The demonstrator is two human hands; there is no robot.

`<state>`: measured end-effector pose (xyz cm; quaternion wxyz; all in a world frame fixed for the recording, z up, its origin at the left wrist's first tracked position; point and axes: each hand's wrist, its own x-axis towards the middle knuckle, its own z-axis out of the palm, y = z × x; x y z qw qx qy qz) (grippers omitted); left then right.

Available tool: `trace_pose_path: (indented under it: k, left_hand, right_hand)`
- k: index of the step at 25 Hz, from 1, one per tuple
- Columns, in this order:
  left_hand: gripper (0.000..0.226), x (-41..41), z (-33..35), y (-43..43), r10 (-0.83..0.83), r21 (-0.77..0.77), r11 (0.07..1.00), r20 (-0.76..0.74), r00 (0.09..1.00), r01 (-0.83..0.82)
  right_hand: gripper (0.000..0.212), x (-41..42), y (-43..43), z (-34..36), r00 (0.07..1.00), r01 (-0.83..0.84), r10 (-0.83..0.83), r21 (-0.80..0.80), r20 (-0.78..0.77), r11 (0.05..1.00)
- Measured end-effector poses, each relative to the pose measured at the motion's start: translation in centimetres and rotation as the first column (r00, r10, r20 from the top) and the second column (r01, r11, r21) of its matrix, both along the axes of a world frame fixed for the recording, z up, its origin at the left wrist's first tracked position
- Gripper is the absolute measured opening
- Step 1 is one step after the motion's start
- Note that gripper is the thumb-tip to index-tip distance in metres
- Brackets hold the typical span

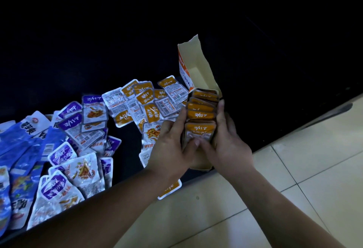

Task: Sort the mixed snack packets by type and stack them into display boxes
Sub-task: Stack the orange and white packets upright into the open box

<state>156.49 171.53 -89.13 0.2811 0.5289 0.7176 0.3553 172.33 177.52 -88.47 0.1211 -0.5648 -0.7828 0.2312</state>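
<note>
At the far left of the dark desk (117, 51), against its near edge, lies a heap of blue packets (21, 145), overlapping one another. Just to their right is a spread of purple packets (59, 187), some face up, some showing their printed backs, reaching from the near edge back toward the middle of the desk. Further right comes a loose cluster of orange packets (151, 113), lying flat and overlapping, set further back from the edge than the purple ones. One stray orange packet (170, 189) pokes out over the near edge of the desk, partly hidden under the left forearm.

The left hand (170, 145) grips the left side of the display box (196, 65), fingers curled round its wall and the thumb laid on the front packet. The box stands at the near edge of the desk, its long axis running away from the person, with its torn lid flap raised at the far end. Inside it a row of orange packets (200, 114) stands upright, packed one behind the other, filling the near half. The right hand (227, 143) clasps the box's right side, forefinger stretched up along the wall, thumb meeting the left thumb on the front packet.

To the right, below the desk edge, is pale tiled floor (304, 169).
</note>
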Motion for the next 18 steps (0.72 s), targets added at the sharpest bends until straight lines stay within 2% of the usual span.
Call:
trace_pose_path:
  k: [3, 10, 13, 15, 17, 18]
  left_hand:
    - [0.077, -0.7, -0.4, 0.1, 0.005, 0.036, 0.999, 0.005, 1.000, -0.005]
    - [0.081, -0.3, -0.5, -0.1, -0.041, 0.036, 0.998, -0.112, 0.993, 0.045]
    - [0.080, -0.3, 0.6, 0.1, -0.019, 0.028, 0.999, -0.131, 0.991, 0.022]
    - [0.065, -0.2, 1.8, -0.6, 0.019, 0.064, 0.998, -0.077, 0.997, -0.014]
    - [0.047, 0.7, 3.1, -2.1, -0.049, 0.068, 0.997, 0.098, 0.994, 0.042]
    - [0.046, 1.4, 3.9, -2.7, -0.090, 0.027, 0.996, 0.219, 0.971, 0.086]
  right_hand:
    - [0.110, 0.3, -0.7, -0.3, 0.991, 0.056, -0.056, 0.000, -0.125, 0.998]
    - [0.087, 0.3, -2.8, -1.9, 0.990, 0.076, -0.059, 0.134, -0.127, 0.988]
    - [0.086, 0.4, -2.4, -2.3, 0.981, 0.122, -0.094, 0.162, -0.172, 0.979]
    - [0.087, 0.8, -1.9, -2.6, 0.959, 0.176, -0.156, 0.065, -0.237, 0.982]
    - [0.075, 1.1, -1.7, -2.8, 0.920, 0.201, -0.202, -0.041, -0.335, 0.979]
    - [0.062, 1.3, -1.6, -2.7, 0.894, 0.208, -0.223, -0.080, -0.388, 0.975]
